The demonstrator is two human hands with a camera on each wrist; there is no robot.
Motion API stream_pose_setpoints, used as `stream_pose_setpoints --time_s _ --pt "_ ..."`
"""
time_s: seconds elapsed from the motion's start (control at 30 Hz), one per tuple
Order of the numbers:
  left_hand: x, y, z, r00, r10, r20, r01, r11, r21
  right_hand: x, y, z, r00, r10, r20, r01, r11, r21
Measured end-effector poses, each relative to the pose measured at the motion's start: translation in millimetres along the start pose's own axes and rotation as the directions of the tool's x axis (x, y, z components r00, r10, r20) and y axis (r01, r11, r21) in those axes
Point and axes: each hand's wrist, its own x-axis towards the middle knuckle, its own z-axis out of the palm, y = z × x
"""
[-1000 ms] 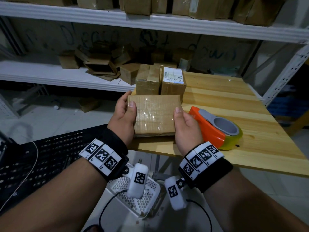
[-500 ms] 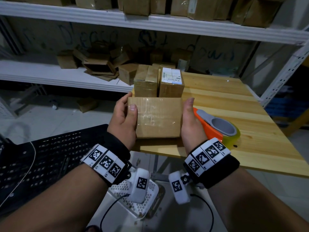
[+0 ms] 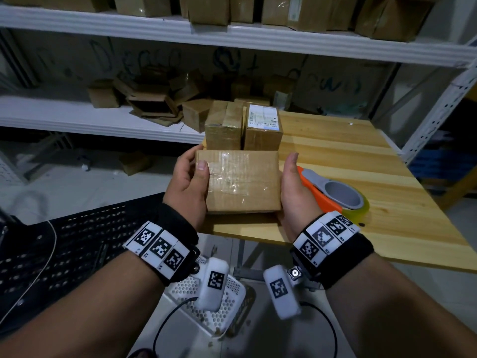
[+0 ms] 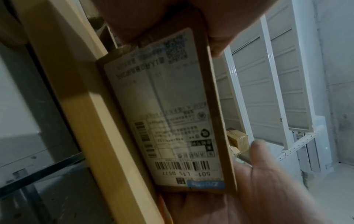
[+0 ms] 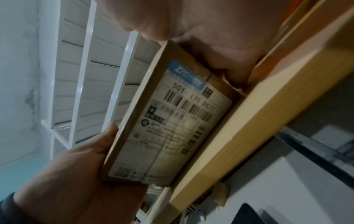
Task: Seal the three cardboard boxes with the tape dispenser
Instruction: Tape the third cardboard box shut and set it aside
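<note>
I hold a flat cardboard box [image 3: 240,182] with clear tape across its top, just above the near left corner of the wooden table [image 3: 361,161]. My left hand [image 3: 191,182] grips its left end, thumb on top. My right hand [image 3: 291,184] holds its right end, thumb straight up along the side and fingers underneath. Both wrist views show the shipping label [image 4: 172,113] [image 5: 172,121] on the box's underside. Two more boxes [image 3: 223,130] [image 3: 263,133] stand side by side just behind it. The orange tape dispenser [image 3: 335,192] lies on the table just right of my right hand.
White shelving [image 3: 77,117] with several loose cardboard boxes runs behind the table, and an upper shelf [image 3: 232,34] holds more. A black perforated crate [image 3: 64,244] sits at my left. Below my wrists is a white perforated basket [image 3: 196,306]. The table's right half is bare wood.
The box has come up off the table and now sits higher between my hands. My right thumb has left the box's top and now lies along its right side.
</note>
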Motion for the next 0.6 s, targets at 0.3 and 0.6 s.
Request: stream_pose_setpoints --time_s 0.3,0.6 --pt "-4 5 2 1.000 -0.004 -0.003 0.004 1.000 0.001 8 8 0 0.996 0.011 -0.092 -0.015 0.999 -0.046" --pt "-4 16 8 0.982 -0.181 -0.052 0.171 0.973 -0.155 -24 -8 -9 0.996 -0.089 0.023 0.089 0.996 -0.027"
